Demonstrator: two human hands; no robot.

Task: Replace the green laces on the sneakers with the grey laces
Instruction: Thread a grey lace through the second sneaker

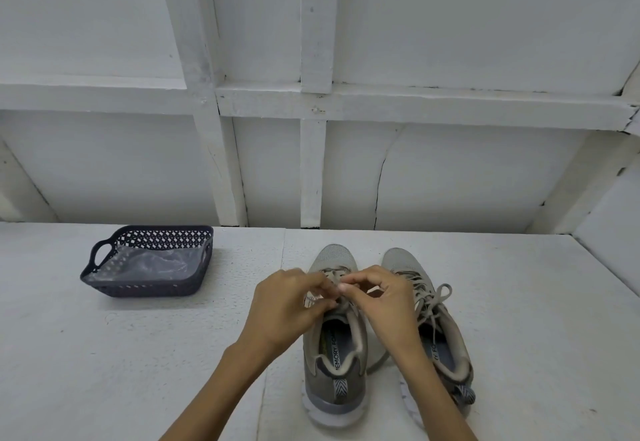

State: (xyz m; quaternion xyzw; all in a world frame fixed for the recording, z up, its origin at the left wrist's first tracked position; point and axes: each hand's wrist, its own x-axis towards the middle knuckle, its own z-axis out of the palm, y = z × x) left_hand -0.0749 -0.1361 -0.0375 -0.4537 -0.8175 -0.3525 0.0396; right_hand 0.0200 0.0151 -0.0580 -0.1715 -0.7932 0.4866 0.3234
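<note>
White textured tabletop (pixel 138 354) runs up to a white panelled wall (pixel 450 170). We take the dark perforated basket (pixel 145 290), standing at the far side of the tabletop, as our reference. It holds one crumpled clear plastic bag (pixel 152 262) lying flat on its floor; we cannot tell what the bag holds. Well to the right of the basket and nearer to us, two grey sneakers stand side by side, toes toward the wall. Over the first sneaker (pixel 334 381), the one closer to the basket, we work with both hands. Our left hand (pixel 284 305) and right hand (pixel 384 296) have curled fingers, fingertips almost meeting, each pinching the grey lace (pixel 332 272) above the tongue. The second sneaker (pixel 398 260), farther from the basket, carries a tied grey bow (pixel 440 293).
</note>
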